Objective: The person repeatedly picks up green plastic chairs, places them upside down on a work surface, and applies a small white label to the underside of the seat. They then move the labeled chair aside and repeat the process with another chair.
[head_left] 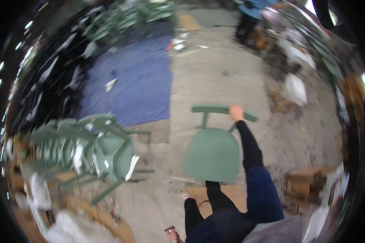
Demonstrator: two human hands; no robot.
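Floor (223,75) everywhere beneath me, pale and scuffed, and here's the big blue sheet (129,81) spread out ahead on my left. Nearer on that side, a row of green chairs (105,143) packed tightly together, white scraps among them. Far ahead, slightly right, a person in a blue top (253,9), blurred. And right in front of me, the single green chair (213,154), its rounded seat toward me, curved backrest farthest away; I can't tell whether its legs touch down. Below it, a brown flat sheet (231,193), partly hidden by my legs. My right hand (236,112) is closed over the top rail, right of its middle. Down at the lower edge, my left hand (172,235) is wrapped around a small T-shaped tool (169,229), well apart from the chair.
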